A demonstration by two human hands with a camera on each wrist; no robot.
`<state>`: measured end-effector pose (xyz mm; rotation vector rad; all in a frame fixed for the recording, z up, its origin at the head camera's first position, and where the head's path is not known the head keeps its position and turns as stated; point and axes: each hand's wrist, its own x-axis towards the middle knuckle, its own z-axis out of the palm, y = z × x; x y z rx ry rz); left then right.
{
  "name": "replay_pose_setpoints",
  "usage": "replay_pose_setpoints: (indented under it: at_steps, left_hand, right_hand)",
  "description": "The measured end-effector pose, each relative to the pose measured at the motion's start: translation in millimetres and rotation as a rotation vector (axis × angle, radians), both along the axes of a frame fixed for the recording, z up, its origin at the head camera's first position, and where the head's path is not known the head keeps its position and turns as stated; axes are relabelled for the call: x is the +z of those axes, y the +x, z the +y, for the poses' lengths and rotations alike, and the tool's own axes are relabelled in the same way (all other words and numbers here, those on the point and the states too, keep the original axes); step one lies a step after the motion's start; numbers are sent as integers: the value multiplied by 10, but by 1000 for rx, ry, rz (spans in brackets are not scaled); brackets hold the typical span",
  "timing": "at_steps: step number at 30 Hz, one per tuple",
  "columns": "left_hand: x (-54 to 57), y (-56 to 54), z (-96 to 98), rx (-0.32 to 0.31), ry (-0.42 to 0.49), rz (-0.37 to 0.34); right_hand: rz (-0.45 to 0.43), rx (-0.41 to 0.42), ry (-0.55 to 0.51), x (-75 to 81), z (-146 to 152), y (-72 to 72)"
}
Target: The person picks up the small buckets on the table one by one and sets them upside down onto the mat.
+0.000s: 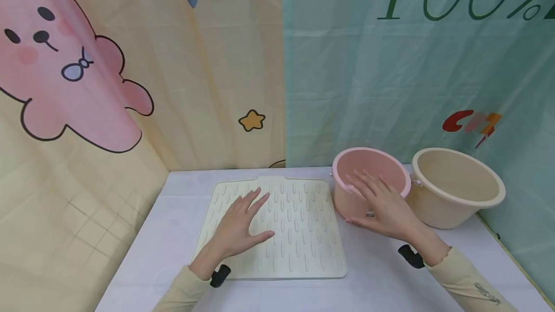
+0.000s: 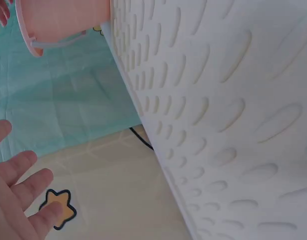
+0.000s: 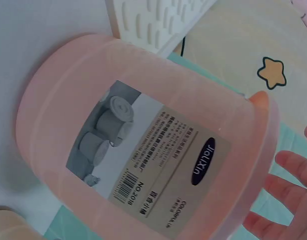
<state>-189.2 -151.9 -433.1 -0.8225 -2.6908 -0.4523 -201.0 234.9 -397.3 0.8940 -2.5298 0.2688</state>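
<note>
Right of the white mat (image 1: pixel 299 235), the pink bucket (image 1: pixel 347 206) is stood mouth up, axis vertical, inside partly hidden; the beige bucket (image 1: pixel 442 213) is placed farther right, inner wall exposed. Left hand (image 1: pixel 238 227) is held above the mat, right hand (image 1: pixel 386 206) at the pink bucket's rim; both hands' fingers released.

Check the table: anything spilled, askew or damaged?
Nothing stands out: the round pink plastic bucket and round cream plastic bucket stand upright, the white rectangular ridged mat lies flat; no spill or damage shows.
</note>
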Motion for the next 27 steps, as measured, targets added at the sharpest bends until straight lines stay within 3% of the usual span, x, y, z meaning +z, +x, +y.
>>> replay_pose_setpoints:
  at_steps: [10, 14, 27]
  left_hand:
    - [-302, 42, -251, 316, 315, -271]
    - [-411, 69, -378, 423, 406, -341]
    - [-711, 188, -818, 617, 453, -426]
  right_hand:
    - [-6, -23, -70, -108, 8, -96]
    - [11, -22, -107, -146, 16, -122]
    - [2, -68, -113, -208, 46, -139]
